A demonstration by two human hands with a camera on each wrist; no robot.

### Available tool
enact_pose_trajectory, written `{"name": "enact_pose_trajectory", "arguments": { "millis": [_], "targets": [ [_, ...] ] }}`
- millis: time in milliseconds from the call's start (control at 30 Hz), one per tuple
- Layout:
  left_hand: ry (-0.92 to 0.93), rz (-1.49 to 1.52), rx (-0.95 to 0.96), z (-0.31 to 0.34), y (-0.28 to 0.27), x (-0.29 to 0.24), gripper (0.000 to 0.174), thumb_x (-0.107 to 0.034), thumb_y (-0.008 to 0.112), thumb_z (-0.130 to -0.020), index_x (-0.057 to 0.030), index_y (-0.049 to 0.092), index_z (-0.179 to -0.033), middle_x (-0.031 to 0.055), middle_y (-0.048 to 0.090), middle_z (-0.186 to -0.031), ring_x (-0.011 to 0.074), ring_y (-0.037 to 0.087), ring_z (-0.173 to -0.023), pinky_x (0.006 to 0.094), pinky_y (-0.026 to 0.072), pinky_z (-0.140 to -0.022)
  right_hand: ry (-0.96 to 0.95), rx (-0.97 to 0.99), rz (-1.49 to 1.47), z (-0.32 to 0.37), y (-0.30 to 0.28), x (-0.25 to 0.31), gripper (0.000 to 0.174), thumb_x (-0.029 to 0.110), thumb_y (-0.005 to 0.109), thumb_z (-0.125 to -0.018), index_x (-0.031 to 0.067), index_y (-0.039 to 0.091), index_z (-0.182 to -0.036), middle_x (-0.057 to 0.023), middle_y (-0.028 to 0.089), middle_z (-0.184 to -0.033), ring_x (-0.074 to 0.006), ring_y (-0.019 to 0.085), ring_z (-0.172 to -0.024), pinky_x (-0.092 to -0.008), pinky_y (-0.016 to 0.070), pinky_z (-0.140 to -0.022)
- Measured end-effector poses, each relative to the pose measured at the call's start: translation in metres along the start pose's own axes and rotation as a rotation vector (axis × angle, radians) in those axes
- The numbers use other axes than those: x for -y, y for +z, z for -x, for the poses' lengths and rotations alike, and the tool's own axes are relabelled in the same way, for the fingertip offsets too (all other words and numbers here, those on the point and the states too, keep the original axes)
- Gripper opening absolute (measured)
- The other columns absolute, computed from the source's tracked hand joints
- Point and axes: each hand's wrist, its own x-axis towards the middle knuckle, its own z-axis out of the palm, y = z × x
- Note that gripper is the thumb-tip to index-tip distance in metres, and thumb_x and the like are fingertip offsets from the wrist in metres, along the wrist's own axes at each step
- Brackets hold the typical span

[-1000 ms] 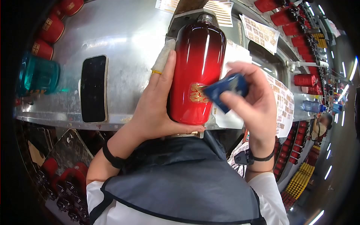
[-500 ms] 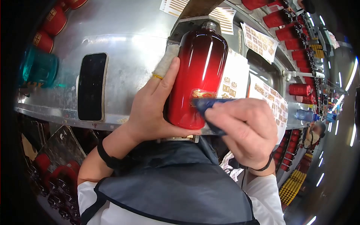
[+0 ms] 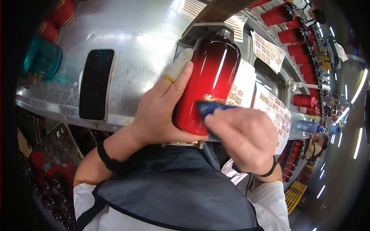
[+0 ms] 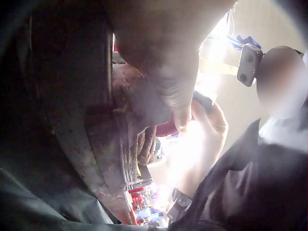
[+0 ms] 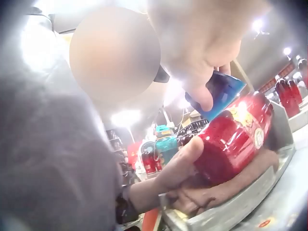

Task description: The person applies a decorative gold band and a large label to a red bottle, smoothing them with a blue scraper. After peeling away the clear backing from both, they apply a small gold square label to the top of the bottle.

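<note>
A glossy red bottle [image 3: 214, 73], dark toward its neck, lies on its side with its base toward the person. My left hand [image 3: 158, 107] grips it, fingers along the left side and thumb across the base. One left finger wears a whitish cover [image 3: 179, 66] with a yellow band. My right hand [image 3: 246, 134] pinches a flat blue scraper [image 5: 224, 94] between thumb and fingers. Its edge lies over the gold decal [image 3: 212, 99] near the base, partly hiding it. In the left wrist view, a hand and glare block most of the bottle.
A metal holder [image 3: 191, 34] stands around the bottle's neck end. On the metal table lie a phone [image 3: 97, 84] and a teal jug [image 3: 43, 59] at left. Printed decal sheets [image 3: 268, 50] lie at right. Red bottles [image 3: 291, 35] line the far right side.
My right hand has turned palm-down and come left and lower, bringing the blue scraper over the gold decal. My left hand keeps its hold on the bottle. The head view has shifted slightly.
</note>
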Motion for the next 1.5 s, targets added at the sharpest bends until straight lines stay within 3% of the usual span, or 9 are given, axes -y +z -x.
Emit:
{"name": "enact_pose_trajectory", "arguments": {
  "millis": [233, 433, 500, 700, 900, 1033, 1100, 1167, 1500],
  "targets": [
    [-0.006, -0.022, 0.025, 0.003, 0.0, 0.002, 0.13, -0.046, 0.094, -0.053, 0.0022, 0.03, -0.155, 0.0272, 0.043, -0.149, 0.0441, 0.052, -0.129, 0.0451, 0.0481, -0.104, -0.121, 0.033, 0.04, -0.004, -0.001, 0.002, 0.042, 0.014, 0.066, -0.058, 0.0028, 0.077, -0.097, -0.0058, 0.07, -0.091, -0.0178, 0.066, -0.08, -0.0261, 0.0555, -0.068],
    [-0.012, -0.024, 0.027, 0.002, -0.002, 0.0, 0.131, -0.046, 0.094, -0.052, 0.0021, 0.029, -0.155, 0.0266, 0.043, -0.15, 0.0432, 0.053, -0.129, 0.0449, 0.0482, -0.104, -0.009, 0.059, 0.05, -0.007, -0.012, -0.001, 0.042, 0.015, 0.066, -0.056, 0.0032, 0.076, -0.096, -0.0046, 0.071, -0.093, -0.0175, 0.066, -0.081, -0.0262, 0.055, -0.069],
    [-0.019, -0.025, 0.024, 0.004, 0.001, 0.003, 0.131, -0.046, 0.094, -0.052, 0.002, 0.029, -0.155, 0.0266, 0.044, -0.149, 0.0431, 0.053, -0.128, 0.0448, 0.0484, -0.103, 0.007, 0.157, -0.077, -0.001, -0.009, 0.016, 0.038, 0.009, 0.072, -0.065, 0.0056, 0.077, -0.102, -0.0042, 0.073, -0.094, -0.021, 0.065, -0.084, -0.0303, 0.0547, -0.075],
    [0.001, -0.02, 0.002, 0.001, 0.0, -0.001, 0.132, -0.045, 0.095, -0.051, 0.0009, 0.029, -0.156, 0.0264, 0.047, -0.147, 0.0433, 0.055, -0.125, 0.044, 0.0496, -0.101, 0.168, 0.096, -0.092, -0.002, -0.016, 0.009, 0.036, 0.006, 0.072, -0.067, 0.0052, 0.077, -0.103, -0.0082, 0.073, -0.096, -0.0227, 0.068, -0.086, -0.0333, 0.0559, -0.075],
    [-0.004, -0.018, 0.021, 0.002, -0.001, 0.001, 0.135, -0.044, 0.095, -0.049, 0.0005, 0.027, -0.157, 0.0269, 0.044, -0.15, 0.042, 0.053, -0.129, 0.043, 0.0477, -0.104, 0.165, 0.122, -0.242, 0.011, -0.013, 0.016, 0.035, 0.007, 0.071, -0.068, 0.0055, 0.077, -0.103, -0.0065, 0.073, -0.093, -0.0227, 0.069, -0.086, -0.0323, 0.0554, -0.074],
    [-0.006, -0.015, 0.019, -0.001, 0.0, -0.002, 0.136, -0.042, 0.096, -0.05, 0.0004, 0.025, -0.158, 0.0273, 0.044, -0.15, 0.0407, 0.051, -0.132, 0.0423, 0.0457, -0.107, 0.254, -0.019, -0.17, 0.011, -0.01, 0.007, 0.04, 0.003, 0.074, -0.063, 0.0046, 0.077, -0.103, -0.0092, 0.071, -0.092, -0.0251, 0.069, -0.083, -0.0323, 0.0544, -0.072],
    [-0.009, 0.001, 0.033, 0.001, 0.0, 0.003, 0.137, -0.042, 0.096, -0.05, 0.0008, 0.024, -0.158, 0.0269, 0.044, -0.149, 0.0404, 0.052, -0.132, 0.0424, 0.0452, -0.107, 0.141, -0.031, -0.159, 0.016, 0.001, 0.015, 0.033, 0.007, 0.074, -0.067, 0.004, 0.077, -0.099, -0.0087, 0.07, -0.092, -0.0223, 0.068, -0.081, -0.0309, 0.0563, -0.067],
    [-0.02, 0.019, 0.046, 0.002, -0.001, 0.004, 0.138, -0.042, 0.097, -0.05, 0.0011, 0.023, -0.158, 0.0265, 0.045, -0.149, 0.0401, 0.052, -0.132, 0.0426, 0.0448, -0.108, 0.229, 0.004, -0.423, 0.018, -0.002, 0.02, 0.033, 0.007, 0.075, -0.066, 0.0051, 0.078, -0.099, -0.0093, 0.07, -0.091, -0.0222, 0.068, -0.081, -0.0296, 0.0561, -0.066],
    [-0.067, 0.075, 0.124, 0.0, -0.006, 0.003, 0.137, -0.04, 0.096, -0.056, 0.0041, 0.017, -0.158, 0.0242, 0.048, -0.144, 0.0381, 0.053, -0.126, 0.0428, 0.0445, -0.105, 0.14, -0.079, -0.144, 0.02, 0.001, 0.004, 0.039, 0.009, 0.073, -0.062, 0.0033, 0.078, -0.1, -0.0091, 0.07, -0.088, -0.023, 0.069, -0.078, -0.0317, 0.0578, -0.067]
  ]
}}
